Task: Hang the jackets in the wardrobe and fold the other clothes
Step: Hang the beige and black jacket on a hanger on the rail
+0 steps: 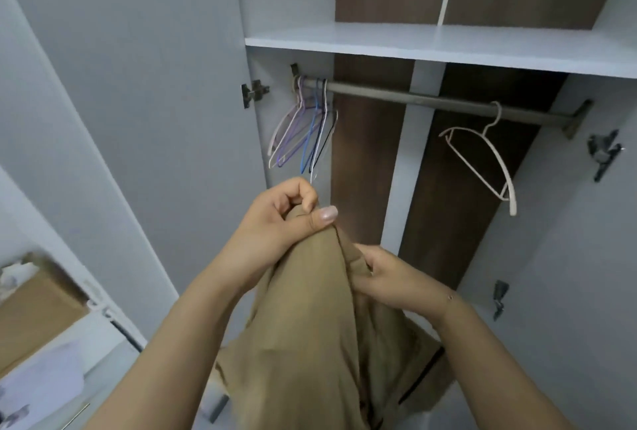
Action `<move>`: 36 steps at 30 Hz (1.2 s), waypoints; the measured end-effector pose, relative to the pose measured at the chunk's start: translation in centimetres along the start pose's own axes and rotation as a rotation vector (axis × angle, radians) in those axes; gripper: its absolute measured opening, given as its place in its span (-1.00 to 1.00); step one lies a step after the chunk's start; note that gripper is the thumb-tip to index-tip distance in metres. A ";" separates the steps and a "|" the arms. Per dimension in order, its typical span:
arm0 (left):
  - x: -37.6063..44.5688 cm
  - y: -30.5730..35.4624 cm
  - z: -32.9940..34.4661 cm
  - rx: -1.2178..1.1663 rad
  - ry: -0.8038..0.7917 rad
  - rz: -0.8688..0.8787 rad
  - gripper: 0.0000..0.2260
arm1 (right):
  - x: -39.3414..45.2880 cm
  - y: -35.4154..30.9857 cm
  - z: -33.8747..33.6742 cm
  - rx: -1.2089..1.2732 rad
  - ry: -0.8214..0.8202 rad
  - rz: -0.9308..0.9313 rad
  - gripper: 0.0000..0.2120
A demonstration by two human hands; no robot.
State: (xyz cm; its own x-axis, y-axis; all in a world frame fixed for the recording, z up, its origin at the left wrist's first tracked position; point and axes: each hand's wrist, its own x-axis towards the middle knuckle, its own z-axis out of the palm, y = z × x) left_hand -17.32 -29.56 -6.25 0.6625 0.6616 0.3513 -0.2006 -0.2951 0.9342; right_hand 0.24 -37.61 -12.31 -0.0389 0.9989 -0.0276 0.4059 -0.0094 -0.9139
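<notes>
1. The tan jacket (310, 336) hangs in the lower centre of the frame, in front of the open wardrobe (427, 40), its cloth falling in long folds down to the bottom edge.
2. The left hand (286, 219), at the centre of the frame, has its fingers curled round the top of the jacket, thumb laid across the gathered cloth and pinching it against the fingers.
3. The right hand (396, 278), lower and to the right of centre, grips a fold of the same jacket from the side, fingers tucked into the fabric.
4. Both forearms reach up from the bottom of the frame, one on each side of the cloth.
5. A grey rail (413, 97) runs across the wardrobe in the upper middle of the frame, below a white shelf (448, 47).
6. At the rail's left end a bunch of thin hangers (303, 133), purple, blue, white and dark, hangs close together just above the left hand.
7. Near the rail's right end a single white hanger (482, 161) hangs tilted, well apart from the bunch.
8. The back of the wardrobe shows brown panels (365, 154) with a pale strip between them.
9. At the lower left of the frame lies a brown cardboard box (38, 309), blurred.
</notes>
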 end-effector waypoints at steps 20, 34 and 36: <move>22.3 -15.9 -10.2 0.616 -0.699 0.067 -0.81 | 2.4 -5.0 -11.1 -1.006 1.276 0.102 -0.81; 25.0 -18.8 0.6 -0.234 -0.582 -0.447 -0.66 | 3.9 0.5 -15.1 -0.576 1.220 0.242 -0.78; 27.1 -18.3 0.4 -0.366 -0.536 -0.483 -0.72 | 4.2 2.4 -16.6 -0.461 1.020 0.273 -0.80</move>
State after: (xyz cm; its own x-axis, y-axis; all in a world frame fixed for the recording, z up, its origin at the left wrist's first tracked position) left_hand 4.60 -6.44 -13.88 0.9737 0.2105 -0.0873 0.0339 0.2450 0.9689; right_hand 16.17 -32.66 -7.86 0.7732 0.5410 0.3308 0.5903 -0.4234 -0.6872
